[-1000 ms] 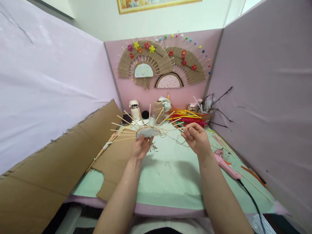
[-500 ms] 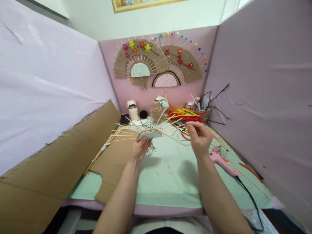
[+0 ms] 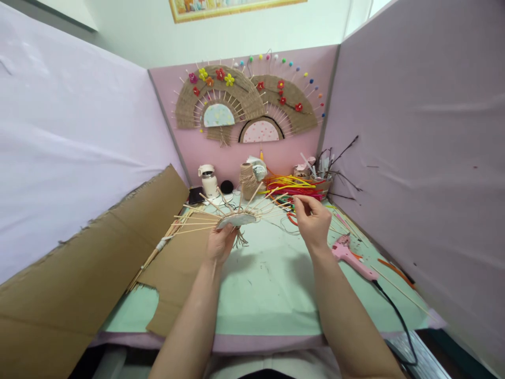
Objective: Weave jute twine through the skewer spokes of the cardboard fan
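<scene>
Left hand (image 3: 221,244) pinching pale half-round, wooden-rayed fan (image 3: 241,219) at its lower edge | right hand (image 3: 314,223): grip pressed together beside ray tips, contents unclear

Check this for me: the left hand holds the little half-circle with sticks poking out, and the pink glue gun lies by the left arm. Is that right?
Not quite: the head view shows the pink glue gun lying by the right arm, not the left. The left hand does hold the little half-circle with sticks poking out.
</scene>
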`<state>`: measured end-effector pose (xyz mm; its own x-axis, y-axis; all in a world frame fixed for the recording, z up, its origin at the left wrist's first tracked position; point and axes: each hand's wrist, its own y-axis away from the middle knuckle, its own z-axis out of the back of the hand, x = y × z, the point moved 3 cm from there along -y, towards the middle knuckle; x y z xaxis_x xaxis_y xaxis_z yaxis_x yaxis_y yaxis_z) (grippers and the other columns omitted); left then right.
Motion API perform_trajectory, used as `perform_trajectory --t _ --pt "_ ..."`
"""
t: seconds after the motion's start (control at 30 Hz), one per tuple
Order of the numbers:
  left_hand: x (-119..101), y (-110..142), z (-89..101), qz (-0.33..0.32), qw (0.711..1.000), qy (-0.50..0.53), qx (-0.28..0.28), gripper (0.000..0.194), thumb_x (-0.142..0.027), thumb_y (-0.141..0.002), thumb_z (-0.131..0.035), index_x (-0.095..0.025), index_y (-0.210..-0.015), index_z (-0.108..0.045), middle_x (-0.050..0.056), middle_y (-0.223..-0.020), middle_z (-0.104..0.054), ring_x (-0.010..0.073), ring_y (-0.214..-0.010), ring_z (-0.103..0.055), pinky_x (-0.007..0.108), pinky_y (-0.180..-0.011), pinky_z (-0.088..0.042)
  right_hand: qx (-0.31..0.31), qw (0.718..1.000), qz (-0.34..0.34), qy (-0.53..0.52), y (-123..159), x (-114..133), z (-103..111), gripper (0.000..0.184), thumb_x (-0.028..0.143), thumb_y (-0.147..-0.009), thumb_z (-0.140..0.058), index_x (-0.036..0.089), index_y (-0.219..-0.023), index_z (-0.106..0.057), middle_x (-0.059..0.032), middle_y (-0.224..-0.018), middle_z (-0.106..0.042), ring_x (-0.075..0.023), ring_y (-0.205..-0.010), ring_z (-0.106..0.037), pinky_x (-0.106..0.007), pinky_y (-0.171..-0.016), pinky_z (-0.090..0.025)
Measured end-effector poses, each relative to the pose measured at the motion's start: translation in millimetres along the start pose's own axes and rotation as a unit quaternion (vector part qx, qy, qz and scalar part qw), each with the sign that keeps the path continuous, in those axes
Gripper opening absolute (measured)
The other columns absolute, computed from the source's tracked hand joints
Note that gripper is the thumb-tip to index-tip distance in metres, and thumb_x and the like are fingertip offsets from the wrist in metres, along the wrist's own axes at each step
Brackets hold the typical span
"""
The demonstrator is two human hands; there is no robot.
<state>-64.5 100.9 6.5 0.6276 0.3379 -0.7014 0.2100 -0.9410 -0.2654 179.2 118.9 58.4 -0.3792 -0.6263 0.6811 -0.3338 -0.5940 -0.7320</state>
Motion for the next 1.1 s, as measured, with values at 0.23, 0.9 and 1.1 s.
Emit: perform_trajectory --t 0.23,0.9,1.1 --pt "-2.5 -1.9 5.7 -0.021 0.998 0.035 -0.038 0.024 -0.023 -0.061 -0.088 -0.020 -0.079 -0.072 0.001 -0.084 -0.076 0.0162 -0.085 -0.069 0.033 -0.091 -0.048 0.113 0.993 0.000 0.022 8.6 3.2 -13.2 0.021 0.033 -0.087 -0.058 0.018 -0.083 -0.072 -0.0038 -0.072 -0.070 -0.0151 -0.059 -0.055 -0.028 -0.061 -0.044" --pt "6.9 0.8 8.5 0.066 0.976 0.174 -0.114 0.004 -0.022 -0.086 -0.069 -0.020 -0.089 -0.069 0.000 -0.084 -0.076 0.0119 -0.084 -0.071 0.024 -0.087 -0.055 0.523 0.823 0.035 0.221 57.5 8.3 -60.6 0.024 0.020 -0.088 -0.049 0.021 -0.079 -0.071 -0.0061 -0.080 -0.073 -0.0186 -0.075 -0.063 -0.026 -0.062 -0.031" --pt "3.5 -1.4 11.0 0.037 0.978 0.160 -0.127 0.010 -0.021 -0.081 -0.074 -0.018 -0.089 -0.068 0.001 -0.086 -0.076 0.0132 -0.086 -0.071 0.026 -0.089 -0.055 0.464 0.844 -0.017 0.268 45.3 -4.0 -49.5 0.022 0.024 -0.090 -0.049 0.021 -0.087 -0.070 -0.0089 -0.093 -0.073 -0.0239 -0.091 -0.064 -0.030 -0.071 -0.038"
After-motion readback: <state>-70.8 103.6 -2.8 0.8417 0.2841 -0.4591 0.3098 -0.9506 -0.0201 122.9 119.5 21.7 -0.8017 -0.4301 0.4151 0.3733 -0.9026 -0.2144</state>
